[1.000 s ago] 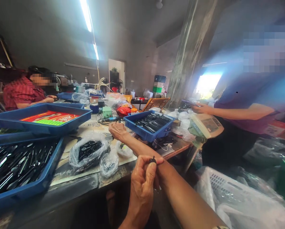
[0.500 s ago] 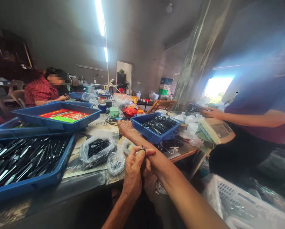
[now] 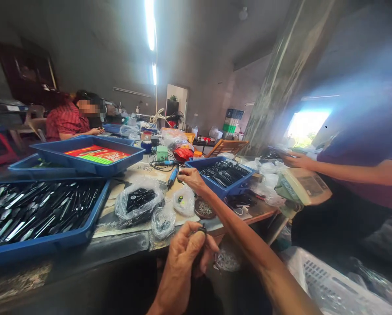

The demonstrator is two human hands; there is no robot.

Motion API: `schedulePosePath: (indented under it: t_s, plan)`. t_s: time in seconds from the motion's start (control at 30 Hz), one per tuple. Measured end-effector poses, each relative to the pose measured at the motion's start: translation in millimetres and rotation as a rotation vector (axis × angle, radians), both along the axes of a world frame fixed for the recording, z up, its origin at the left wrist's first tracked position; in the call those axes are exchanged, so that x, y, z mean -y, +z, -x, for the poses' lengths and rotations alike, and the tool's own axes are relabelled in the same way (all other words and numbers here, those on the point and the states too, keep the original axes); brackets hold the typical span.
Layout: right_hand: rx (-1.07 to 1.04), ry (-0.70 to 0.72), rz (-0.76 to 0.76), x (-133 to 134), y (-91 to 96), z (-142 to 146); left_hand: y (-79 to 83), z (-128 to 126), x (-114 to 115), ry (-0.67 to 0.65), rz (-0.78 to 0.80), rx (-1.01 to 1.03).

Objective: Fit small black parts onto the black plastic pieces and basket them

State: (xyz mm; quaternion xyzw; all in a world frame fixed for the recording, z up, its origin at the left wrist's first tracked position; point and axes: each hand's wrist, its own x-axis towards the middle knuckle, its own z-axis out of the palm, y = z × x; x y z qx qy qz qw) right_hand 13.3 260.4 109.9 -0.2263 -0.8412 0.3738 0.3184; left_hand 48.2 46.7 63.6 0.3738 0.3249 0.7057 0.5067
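Long fluorescent tubes (image 3: 151,26) light this workshop, with a concrete pillar (image 3: 291,74) at my 1 o'clock and my workbench (image 3: 117,247) running across in front of me. My left hand (image 3: 184,254) is curled closed at 6 o'clock, pinching a small black piece (image 3: 201,229) at its fingertips. My right hand (image 3: 191,178) reaches out over the bench at 12 o'clock, its fingers drawn narrow (I cannot tell whether they hold anything), just beside a blue-handled pen tool (image 3: 173,177). A blue tray of dark slender tools (image 3: 225,173) sits at 1 o'clock, a larger one (image 3: 41,214) at 9 o'clock, and 3 clear plastic bags (image 3: 138,201) lie between them. A round dish of small parts (image 3: 204,208) rests under my right forearm. A co-worker's hand (image 3: 297,159) is at 2 o'clock above a digital scale (image 3: 302,186), and a person in a red plaid shirt (image 3: 66,122) sits at 10 o'clock.
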Motion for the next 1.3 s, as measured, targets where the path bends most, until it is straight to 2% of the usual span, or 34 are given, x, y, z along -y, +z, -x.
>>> schedulePosePath:
  t_s: [0.13, 0.23, 0.3, 0.57, 0.67, 0.87, 1.3]
  plan:
    - [-0.106, 0.1, 0.217, 23.0, -16.9, -44.4, -8.5, 20.1, 5.6, 0.117, 0.056, -0.064]
    - [-0.212, 0.137, 0.479, 41.8, -25.5, -71.3, -15.4, 24.3, 6.9, 0.153, 0.078, -0.044]
    - [-0.249, 0.135, 0.583, 53.7, -28.2, -83.7, -18.5, 23.9, 5.9, 0.161, 0.097, -0.039]
    - [-0.246, 0.1, 0.556, 85.5, -39.5, -103.1, -25.1, 22.3, 1.5, 0.149, 0.13, -0.027]
    - [-0.237, 0.093, 0.594, 91.7, -43.1, -106.1, -27.2, 22.2, 0.5, 0.15, 0.14, -0.029]
    - [-0.249, 0.102, 0.669, 92.9, -53.5, -111.5, -28.5, 19.5, -1.4, 0.157, 0.175, -0.04]
    - [-0.287, 0.12, 0.688, 92.6, -68.4, -112.5, -29.5, 18.2, -1.9, 0.166, 0.2, -0.024]
